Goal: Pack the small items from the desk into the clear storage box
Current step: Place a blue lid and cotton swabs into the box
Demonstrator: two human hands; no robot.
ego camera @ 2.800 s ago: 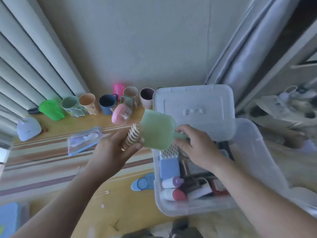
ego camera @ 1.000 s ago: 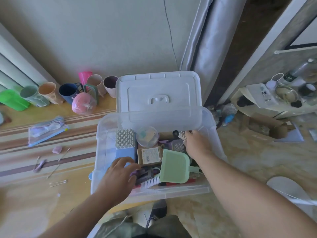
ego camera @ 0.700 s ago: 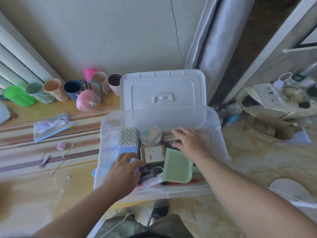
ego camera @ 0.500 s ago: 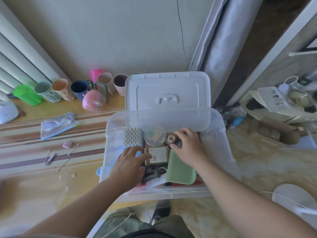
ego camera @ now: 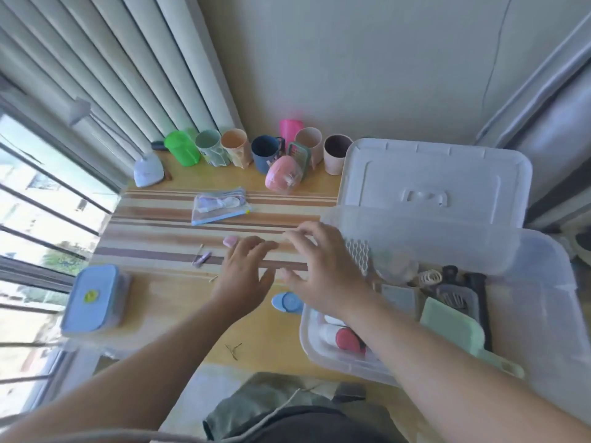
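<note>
Both hands, left [ego camera: 244, 276] and right [ego camera: 323, 270], have left the clear storage box [ego camera: 543, 282]; grips wide, empty, reaching for remaining counter [ego camera: 160, 302] items.

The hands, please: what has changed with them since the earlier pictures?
Both hands have left the clear storage box, moving left over the desk: left hand and right hand, open, empty. The green scoop, let go, stays inside the box. The cups are unmoved.

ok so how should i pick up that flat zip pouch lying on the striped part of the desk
The zip pouch lies flat and apart from other things, so pinch its near long edge from above, coming from your side. Either open hand could reach: left hand, right hand.
</note>
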